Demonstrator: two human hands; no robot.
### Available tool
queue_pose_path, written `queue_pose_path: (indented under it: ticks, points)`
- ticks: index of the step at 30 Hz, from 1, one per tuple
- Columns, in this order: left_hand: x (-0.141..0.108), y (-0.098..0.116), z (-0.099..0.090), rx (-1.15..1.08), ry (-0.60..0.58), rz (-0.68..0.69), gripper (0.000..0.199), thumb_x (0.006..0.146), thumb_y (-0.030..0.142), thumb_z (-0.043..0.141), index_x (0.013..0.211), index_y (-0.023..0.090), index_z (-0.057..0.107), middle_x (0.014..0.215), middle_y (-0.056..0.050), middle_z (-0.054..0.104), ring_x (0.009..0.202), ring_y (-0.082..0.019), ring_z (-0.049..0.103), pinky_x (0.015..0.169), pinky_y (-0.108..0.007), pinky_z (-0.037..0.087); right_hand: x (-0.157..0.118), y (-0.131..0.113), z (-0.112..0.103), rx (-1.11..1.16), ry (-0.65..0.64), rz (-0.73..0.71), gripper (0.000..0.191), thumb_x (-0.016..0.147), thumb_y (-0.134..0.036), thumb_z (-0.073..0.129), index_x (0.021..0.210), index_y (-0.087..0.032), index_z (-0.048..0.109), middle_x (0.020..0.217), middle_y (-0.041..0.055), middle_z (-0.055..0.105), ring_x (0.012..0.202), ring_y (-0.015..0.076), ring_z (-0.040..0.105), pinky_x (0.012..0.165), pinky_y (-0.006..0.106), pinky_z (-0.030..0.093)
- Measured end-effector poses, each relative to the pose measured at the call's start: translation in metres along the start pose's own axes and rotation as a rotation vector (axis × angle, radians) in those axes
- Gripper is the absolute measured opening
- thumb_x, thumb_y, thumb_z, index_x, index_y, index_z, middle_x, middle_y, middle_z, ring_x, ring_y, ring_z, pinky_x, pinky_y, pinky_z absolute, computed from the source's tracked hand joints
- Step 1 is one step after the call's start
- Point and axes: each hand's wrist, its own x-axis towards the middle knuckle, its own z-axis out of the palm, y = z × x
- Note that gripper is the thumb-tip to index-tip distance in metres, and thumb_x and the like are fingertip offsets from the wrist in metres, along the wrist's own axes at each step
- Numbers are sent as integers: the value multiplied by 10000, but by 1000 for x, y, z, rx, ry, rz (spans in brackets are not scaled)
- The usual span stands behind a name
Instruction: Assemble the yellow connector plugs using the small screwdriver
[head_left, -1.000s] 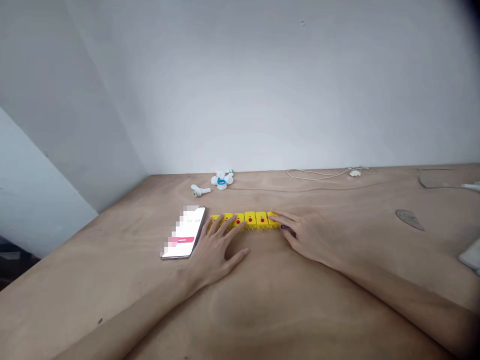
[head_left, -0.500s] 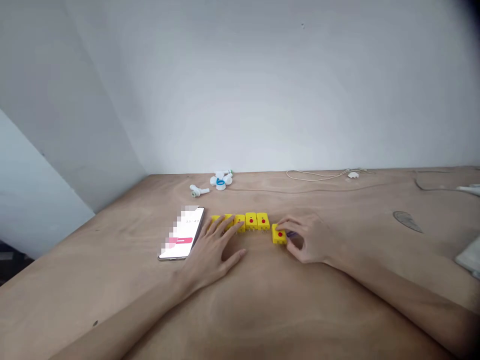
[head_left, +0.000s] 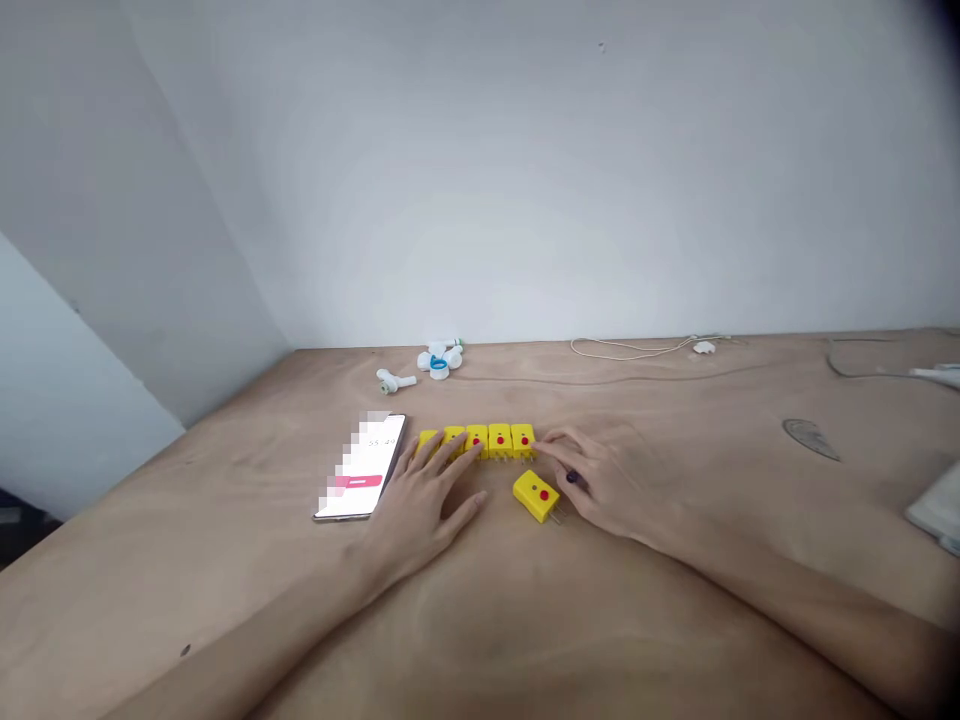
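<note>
My left hand (head_left: 424,500) lies open with spread fingers over a row of yellow plugs (head_left: 499,440), fingertips resting on those toward the left. Each plug that shows clearly has a red dot on its face, and thin metal pins point toward me. My right hand (head_left: 600,480) is at the right end of the row, its fingertip touching the last yellow plug (head_left: 523,439). A small dark rod-like thing (head_left: 572,477) pokes out from the fingers of that hand; most of it is hidden. One loose yellow plug (head_left: 535,495) lies turned at an angle in front of the row.
A phone (head_left: 364,475) with a lit screen lies left of my left hand. Farther back are white plastic fittings (head_left: 396,382) and a blue ring (head_left: 439,365). A thin white cord (head_left: 637,350) runs along the wall, and a pale object (head_left: 934,515) sits at the right edge.
The plug that was in my right fingers now lies loose and rotated, nearer me and to the left. My right hand has moved left to the row's end; my left hand stays put.
</note>
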Motion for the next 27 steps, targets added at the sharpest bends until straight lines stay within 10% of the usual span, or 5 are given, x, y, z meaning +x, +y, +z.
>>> queue_pose_path:
  ticks: [9, 27]
  points:
    - [-2, 0, 0, -52, -9, 47, 642, 996, 563, 472, 1568, 312, 321, 1601, -44, 387, 1483, -352, 324, 1219, -615, 218, 1, 16, 10, 16, -43, 50, 492, 922, -145, 488, 1394, -265, 559, 1421, 62, 597, 1206, 259, 628, 1009, 460, 532]
    - [-2, 7, -4, -81, -24, 23, 656, 1005, 565, 446, 1568, 258, 309, 1623, -78, 339, 1503, -356, 275, 1220, -605, 225, 0, 16, 7, -31, -43, 86, 500, 898, -112, 491, 1372, -249, 577, 1385, 88, 613, 1127, 266, 658, 956, 460, 555]
